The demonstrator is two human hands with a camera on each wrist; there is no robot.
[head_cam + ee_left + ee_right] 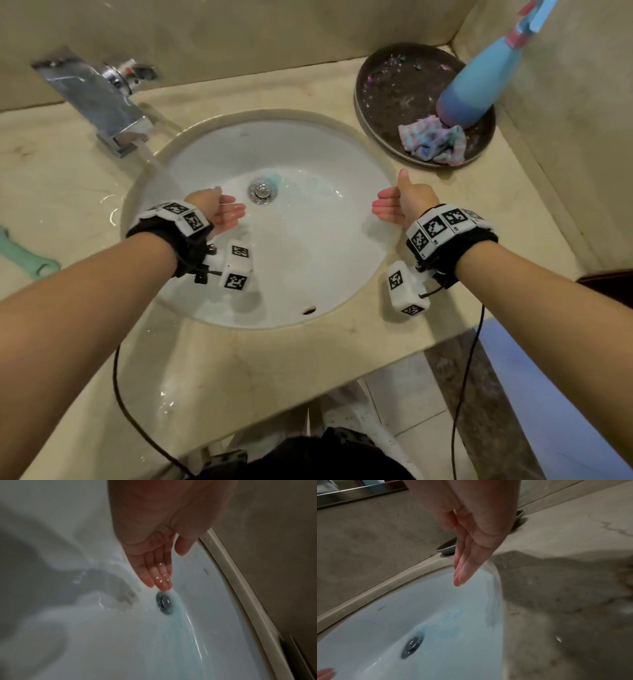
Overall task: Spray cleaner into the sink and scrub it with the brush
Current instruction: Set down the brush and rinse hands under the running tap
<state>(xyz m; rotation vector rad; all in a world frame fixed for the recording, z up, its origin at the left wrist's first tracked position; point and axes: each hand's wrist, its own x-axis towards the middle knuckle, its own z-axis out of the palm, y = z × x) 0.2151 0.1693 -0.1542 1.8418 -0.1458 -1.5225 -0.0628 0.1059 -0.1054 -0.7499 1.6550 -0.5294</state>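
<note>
Tap (99, 99) runs; the stream falls into the left side of the white sink (274, 308). Left hand (219, 212) sits low in the basin beside the stream, fingers straight and together, wet, holding nothing. Right hand (400, 202) hovers over the sink's right rim, fingers straight and pressed together, thumb up, also empty.

Blue cleaner residue (452, 615) tints the basin around the drain plug (262, 192) and trails toward it. The blue spray bottle (479, 82) stands in a dark round tray (383, 85) at the back right of the table (308, 359), with a crumpled pastel cloth (433, 142) lying beside its base. A mint-green handle (20, 253) lies at the left edge of the table; likely the brush, but its head is out of frame, so I cannot confirm.

Risks, as judged from here:
- Running water may carry the cleaner down the drain before any scrubbing happens; blue is already thin on the walls.
- Neither hand holds the brush. If the mint item is it, the left hand must cross the wet table to reach it; wet fingers could slip on the handle.
- Puddles show on the table left of and in front of the sink; more splash from the stream hitting the hand could spread them toward the front edge and floor.
- Wrist cables hang near the basin edge and could dip into water.
- A right-hand reach for the bottle could knock it over on the tray.
</note>
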